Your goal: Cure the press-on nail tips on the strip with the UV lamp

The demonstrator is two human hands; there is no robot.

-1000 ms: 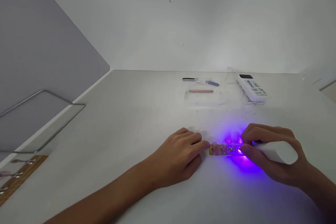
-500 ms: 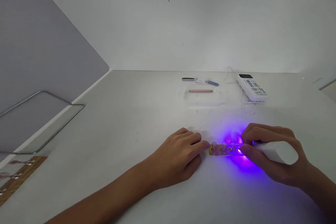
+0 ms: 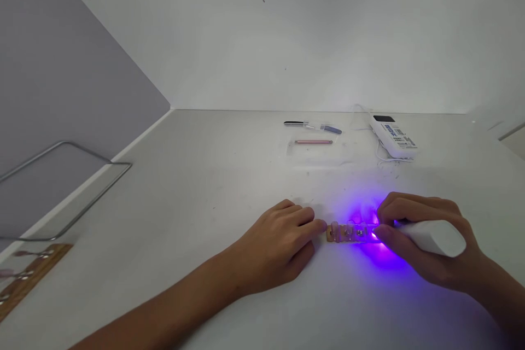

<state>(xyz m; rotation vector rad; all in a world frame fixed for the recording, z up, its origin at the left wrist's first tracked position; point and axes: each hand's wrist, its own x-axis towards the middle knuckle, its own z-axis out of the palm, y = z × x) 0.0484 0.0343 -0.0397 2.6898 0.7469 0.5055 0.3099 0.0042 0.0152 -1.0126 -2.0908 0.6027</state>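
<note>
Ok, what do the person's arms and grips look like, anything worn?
The left grip and right grip are ungloved, with no rings visible. The left forearm and right forearm show no sleeve, watch or bracelet in view.

Through the head camera I have my left forearm slanting in from the bottom edge, wrist nearly straight. My left hand lies low, back upward, the far fingers curled under; its index finger reaches furthest right and the thumb sits tucked on the near side. From the lower right comes my right forearm. My right hand is closed in a grip, fingers bent, thumb pointing left.
</note>
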